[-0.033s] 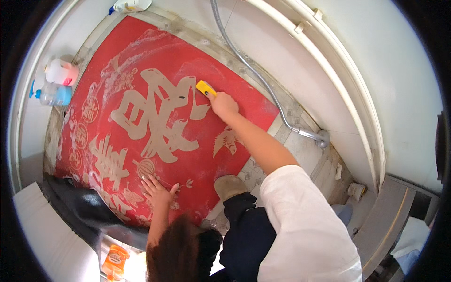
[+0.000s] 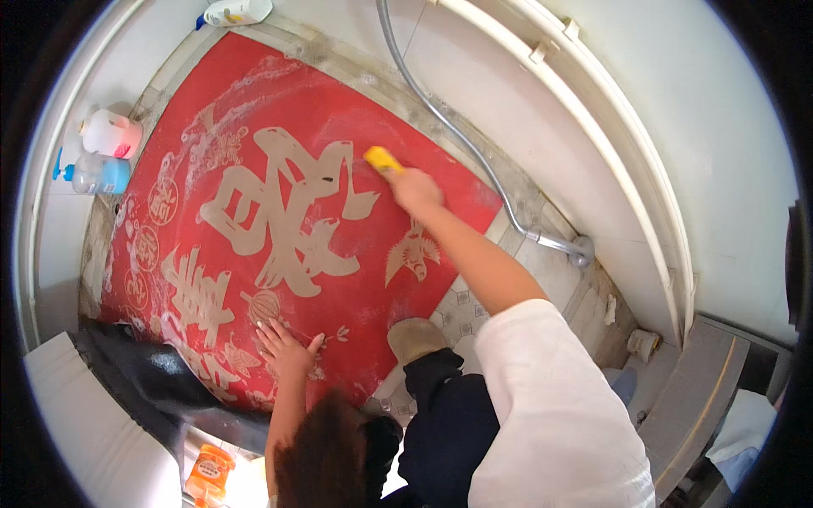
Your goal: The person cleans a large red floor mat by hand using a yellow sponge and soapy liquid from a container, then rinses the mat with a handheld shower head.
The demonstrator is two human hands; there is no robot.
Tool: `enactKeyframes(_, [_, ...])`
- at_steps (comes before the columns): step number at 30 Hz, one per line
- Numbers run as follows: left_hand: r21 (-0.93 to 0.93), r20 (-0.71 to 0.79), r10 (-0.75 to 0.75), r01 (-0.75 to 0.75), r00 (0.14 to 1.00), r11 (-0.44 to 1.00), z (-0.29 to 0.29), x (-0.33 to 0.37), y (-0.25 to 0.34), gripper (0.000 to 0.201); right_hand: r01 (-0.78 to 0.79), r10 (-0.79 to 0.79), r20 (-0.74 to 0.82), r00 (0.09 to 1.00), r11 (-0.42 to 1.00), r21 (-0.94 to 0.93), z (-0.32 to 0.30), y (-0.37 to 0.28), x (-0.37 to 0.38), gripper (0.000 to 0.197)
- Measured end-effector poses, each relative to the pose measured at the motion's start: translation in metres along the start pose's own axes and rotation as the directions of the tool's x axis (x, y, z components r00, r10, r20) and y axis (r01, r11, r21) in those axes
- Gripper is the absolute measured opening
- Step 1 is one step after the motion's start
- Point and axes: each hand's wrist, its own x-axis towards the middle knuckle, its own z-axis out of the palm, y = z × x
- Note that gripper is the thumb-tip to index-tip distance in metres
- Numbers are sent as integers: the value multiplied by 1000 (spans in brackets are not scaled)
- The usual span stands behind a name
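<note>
A red mat (image 2: 356,271) with large beige characters and patterns lies over the tiled floor, streaked with white suds toward its far left. My right hand (image 2: 417,191), slightly blurred, is closed around a yellow scrubbing brush (image 2: 384,160). The brush is at the mat's right part, beside the large central character; its underside is hidden. Lower on the mat, my left hand (image 2: 286,349) rests flat with fingers spread, next to a small flower pattern. At the near left, the mat's edge is folded over, showing its black backing (image 2: 161,364).
A pink-and-white bottle (image 2: 112,134) and a blue pump bottle (image 2: 102,173) stand by the left wall. A white bottle (image 2: 235,13) is at the far corner, an orange bottle (image 2: 210,471) at the near left. A grey hose (image 2: 440,114) runs along the right wall. My shoe (image 2: 417,340) touches the mat's near edge.
My right hand has shifted a little to the right with the brush. My left hand stays in place on the mat.
</note>
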Motion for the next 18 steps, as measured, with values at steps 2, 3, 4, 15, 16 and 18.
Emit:
enactKeyframes(2, [-7, 18, -12, 13, 1000, 1000, -5, 1, 3, 110, -39, 43, -114, 993, 999, 32, -9, 78, 27, 51])
enactKeyframes(3, [-7, 40, -16, 16, 999, 1000, -7, 1, 8, 110, -6, 19, -180, 983, 997, 73, -15, 124, 42, 52])
enactKeyframes(4, [-17, 40, -22, 23, 999, 1000, -6, 1, 11, 110, -180, 213, -165, 963, 964, 195, -17, 153, 48, 53])
enactKeyframes(15, [-16, 129, -14, 17, 991, 1000, -8, 5, 9, 115, -98, 111, -50, 993, 971, 216, 1, -64, 56, 54])
enactKeyframes(16, [-12, 134, -14, 15, 991, 1000, -10, 2, 8, 115, -80, 87, -30, 996, 977, 196, 2, -47, 54, 55])
enactKeyframes(18, [2, 171, -59, 60, 984, 998, -18, 0, 5, 115, -76, 76, 0, 997, 992, 101, -4, -2, 42, 58])
